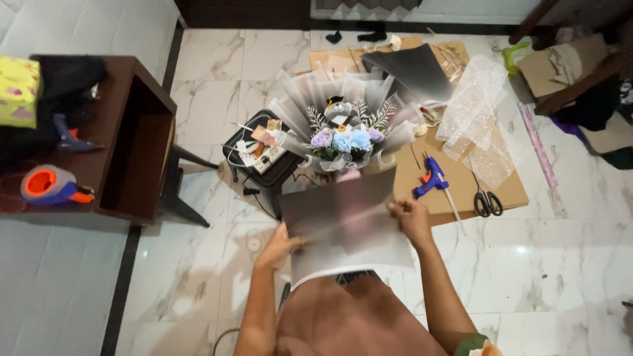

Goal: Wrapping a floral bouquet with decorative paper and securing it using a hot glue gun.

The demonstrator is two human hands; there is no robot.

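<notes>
**Scene layout, referenced to the bouquet**

1. The bouquet [346, 128] stands upright on the pale marble floor [567, 264]. It has blue and lilac flowers, a small figure at the centre and a fan of grey translucent wrap.
2. The dark wooden table [132, 132] stands well to the left of the bouquet.
3. The flat cardboard sheet [455, 188] lies on the floor to the right of the bouquet and extends behind it.
4. The grey wrapping sheet [346, 227] is held in the air just in front of the bouquet, on the side nearest the person. It is blurred, which suggests it is in motion.
5. The clear dotted film [475, 118] lies crumpled to the right of the bouquet, on the cardboard.
6. The black stool [260, 158], loaded with small scraps, is just to the left of the bouquet and appears to touch it.
7. The blue glue gun [432, 178] and the scissors [486, 203] lie to the bouquet's front right, on the cardboard.

**Hands**

- The left hand [280, 245] has its fingers closed on the left edge of the wrapping sheet.
- The right hand [410, 217] is closed over the sheet's upper right edge.

**Step in hand (judgement)**

The sheet appears to be in the course of being folded or shaped between both hands, apart from the bouquet. Further handling calls for both pinches to be kept, so that the thin sheet stays taut and the fold stays even.
</notes>
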